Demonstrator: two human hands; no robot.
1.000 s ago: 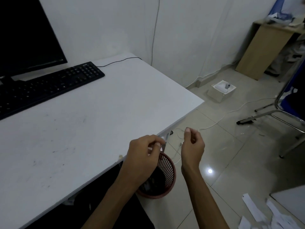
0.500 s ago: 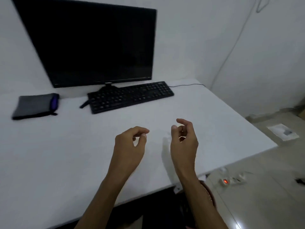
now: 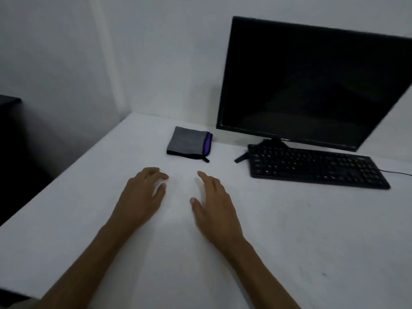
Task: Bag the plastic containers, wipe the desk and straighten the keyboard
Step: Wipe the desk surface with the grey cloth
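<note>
While both hands are held low over the white table (image 3: 312, 241), nothing is grasped by either: the left hand (image 3: 142, 197) is seen with loosely bent fingers, the right hand (image 3: 214, 206) with fingers stretched nearly straight. Whether the palms actually touch the surface cannot be told. One black keyboard (image 3: 316, 167) is found at about 2 o'clock from the hands, lying slightly askew, its right end nearer the viewer than its left, with a thin cable running off at 3 o'clock. Just behind it one dark monitor (image 3: 312, 83) is set on its stand, its screen blank. One folded grey cloth (image 3: 189, 143) with a purple and black edge is laid at 12 o'clock, well apart from the fingertips and just left of the keyboard. Between hands and cloth only bare tabletop is seen. One dark piece of furniture (image 3: 9, 101) is partly visible at 9 o'clock, beyond the table edge.
</note>
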